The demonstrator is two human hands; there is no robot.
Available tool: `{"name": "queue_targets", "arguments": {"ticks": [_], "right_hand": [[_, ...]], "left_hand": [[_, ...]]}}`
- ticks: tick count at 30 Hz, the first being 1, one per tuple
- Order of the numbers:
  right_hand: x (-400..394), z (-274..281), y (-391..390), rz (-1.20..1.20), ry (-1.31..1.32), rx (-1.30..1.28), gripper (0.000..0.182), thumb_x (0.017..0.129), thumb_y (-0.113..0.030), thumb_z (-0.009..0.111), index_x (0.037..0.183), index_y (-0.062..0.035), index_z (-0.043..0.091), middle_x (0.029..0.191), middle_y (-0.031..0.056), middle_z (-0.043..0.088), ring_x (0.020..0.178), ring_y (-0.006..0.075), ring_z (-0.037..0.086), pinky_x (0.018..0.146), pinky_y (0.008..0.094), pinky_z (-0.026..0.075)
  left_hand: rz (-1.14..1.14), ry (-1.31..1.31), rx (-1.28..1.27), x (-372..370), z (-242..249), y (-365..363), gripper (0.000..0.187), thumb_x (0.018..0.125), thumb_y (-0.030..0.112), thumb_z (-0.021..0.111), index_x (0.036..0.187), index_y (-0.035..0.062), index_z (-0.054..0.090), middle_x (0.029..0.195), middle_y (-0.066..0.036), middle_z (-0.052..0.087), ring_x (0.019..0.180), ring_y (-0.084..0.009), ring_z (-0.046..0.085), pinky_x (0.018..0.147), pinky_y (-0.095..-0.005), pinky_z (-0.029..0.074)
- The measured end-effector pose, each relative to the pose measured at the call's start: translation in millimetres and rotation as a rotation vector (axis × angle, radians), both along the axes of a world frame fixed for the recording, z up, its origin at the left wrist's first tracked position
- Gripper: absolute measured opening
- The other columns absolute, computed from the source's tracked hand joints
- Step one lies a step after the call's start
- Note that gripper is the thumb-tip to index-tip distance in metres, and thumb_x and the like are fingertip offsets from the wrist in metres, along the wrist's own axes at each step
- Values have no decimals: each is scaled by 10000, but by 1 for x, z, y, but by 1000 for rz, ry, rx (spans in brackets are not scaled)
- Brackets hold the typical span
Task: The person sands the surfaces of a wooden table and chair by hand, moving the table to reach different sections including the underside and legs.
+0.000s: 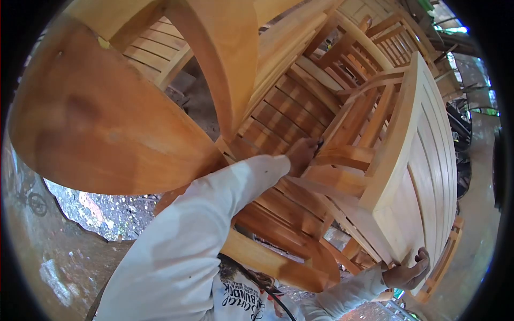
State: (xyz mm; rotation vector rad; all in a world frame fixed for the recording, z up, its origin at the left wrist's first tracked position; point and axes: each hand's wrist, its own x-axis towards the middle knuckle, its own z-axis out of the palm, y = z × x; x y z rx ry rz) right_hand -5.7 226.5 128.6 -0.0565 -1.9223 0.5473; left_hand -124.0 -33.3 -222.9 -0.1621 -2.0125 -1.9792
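Observation:
A pale wooden chair (pixel 399 176) with a slatted panel lies tipped on its side over a darker slatted bench (pixel 289 107). My left hand (pixel 303 155), at the end of a white sleeve, reaches in beside the chair's inner rails (pixel 342 156). Its fingers are closed around something small and dark, mostly hidden. Lower right, my right hand (pixel 408 272) rests against the chair's lower corner, with its fingers loosely bent and apart and nothing visible in them.
A broad curved wooden armrest (pixel 112 128) looms close on the left. More slatted wooden furniture (pixel 396 35) stands behind the chair. A rounded wooden rail (pixel 273 260) crosses just in front of my body. Littered ground (pixel 107 214) shows below the armrest.

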Motion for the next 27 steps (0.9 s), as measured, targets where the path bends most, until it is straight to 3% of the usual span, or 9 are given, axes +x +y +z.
{"name": "queue_targets", "arguments": {"ticks": [2, 4, 9, 13, 16, 19, 21, 25, 27], "right_hand": [[-4, -3, -3, 4, 6, -20, 354, 1025, -193, 526, 919, 89, 712, 946, 161, 745, 883, 250, 653, 818, 370, 505], [-1, -1, -9, -38, 3, -34, 354, 1024, -191, 526, 910, 93, 706, 948, 164, 744, 881, 255, 655, 818, 369, 505], [-3, -3, 1, 51, 35, -52, 335, 1018, -178, 535, 928, 87, 720, 937, 166, 742, 891, 257, 662, 833, 381, 506], [0, 0, 1, 13, 0, -1, 331, 1016, -171, 534, 952, 86, 732, 949, 164, 746, 892, 250, 654, 832, 381, 500], [-1, -3, 2, 52, 16, -45, 332, 1015, -167, 529, 954, 86, 735, 958, 164, 750, 883, 243, 647, 819, 378, 495], [0, -2, -3, -6, 2, 25, 371, 1023, -194, 506, 834, 94, 645, 918, 215, 720, 881, 301, 668, 825, 396, 515], [1, -5, 6, 26, 33, 15, 352, 1015, -183, 516, 903, 91, 706, 939, 179, 744, 881, 258, 655, 818, 381, 504], [-2, -7, 11, 38, 58, -23, 343, 1002, -169, 524, 932, 90, 738, 954, 162, 759, 874, 238, 651, 811, 374, 503], [-1, -5, 5, 20, 59, -21, 336, 994, -164, 530, 928, 92, 737, 950, 167, 758, 869, 240, 653, 809, 373, 505]], "left_hand": [[-47, -54, -126, 11, 8, -14, 308, 1070, 177, 505, 1271, 19, 676, 938, -115, 723, 781, -199, 657, 727, -372, 518], [-337, -707, 99, 59, 94, -53, 315, 1067, 173, 503, 1295, 26, 665, 895, -121, 693, 746, -198, 643, 695, -370, 511], [-276, -649, 216, 59, 87, -44, 318, 1069, 167, 501, 1313, 42, 661, 822, -98, 660, 689, -198, 611, 639, -384, 488], [-150, -461, -90, -19, 64, -28, 252, 1059, 125, 538, 1220, 18, 700, 828, -84, 724, 671, -219, 617, 687, -423, 518], [-97, -384, 298, -17, 23, -4, 297, 1063, 152, 512, 1269, 31, 690, 848, -49, 704, 767, -157, 623, 681, -386, 496], [-337, -658, 248, 42, 74, -37, 276, 1058, 109, 515, 1242, 14, 697, 898, -53, 716, 823, -141, 619, 717, -364, 503], [-193, -509, 279, 74, 81, -22, 260, 1053, 83, 512, 1221, 19, 700, 897, -42, 698, 803, -137, 604, 699, -340, 493], [-224, -730, 488, 58, 77, -27, 247, 1055, 67, 497, 1188, 43, 704, 861, -36, 641, 734, -125, 560, 661, -304, 472], [-144, -676, 360, 50, 77, -24, 251, 1060, 70, 484, 1178, 56, 704, 828, -33, 609, 699, -119, 530, 641, -306, 466]]}}
